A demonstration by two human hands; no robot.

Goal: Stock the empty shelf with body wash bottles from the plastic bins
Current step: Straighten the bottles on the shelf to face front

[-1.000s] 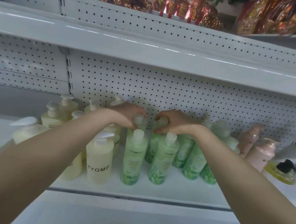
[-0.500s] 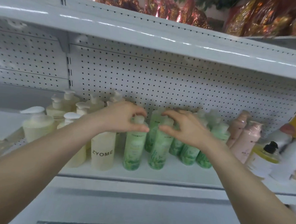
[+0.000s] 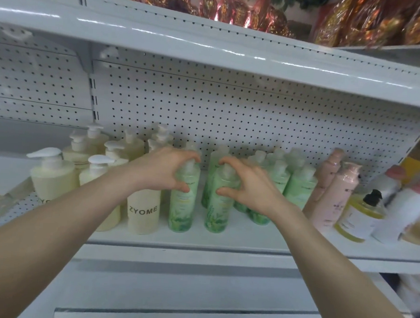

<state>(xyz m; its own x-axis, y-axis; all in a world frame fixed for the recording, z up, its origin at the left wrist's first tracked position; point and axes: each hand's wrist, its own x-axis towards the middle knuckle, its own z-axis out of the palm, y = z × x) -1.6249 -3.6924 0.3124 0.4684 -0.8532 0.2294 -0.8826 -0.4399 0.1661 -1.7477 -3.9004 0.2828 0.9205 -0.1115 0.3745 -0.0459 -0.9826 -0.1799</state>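
Two green body wash bottles stand upright at the front of the white shelf (image 3: 260, 243). My left hand (image 3: 162, 170) grips the top of the left green bottle (image 3: 182, 206), thumb and fingers curled round its shoulder. My right hand (image 3: 250, 183) grips the right green bottle (image 3: 216, 215) the same way, near its pump. Several more green bottles (image 3: 298, 186) stand behind and to the right. The plastic bins are out of view.
Pale yellow pump bottles, one marked ZYOME (image 3: 143, 211), fill the shelf's left side. Pink bottles (image 3: 337, 193), a yellow bottle with a black pump (image 3: 358, 217) and white bottles stand at the right. A shelf board (image 3: 210, 50) hangs overhead; lower shelf edges lie below.
Both hands have come forward from the back-row bottle tops to the two front green bottles and closed round them. The view has tilted up slightly.
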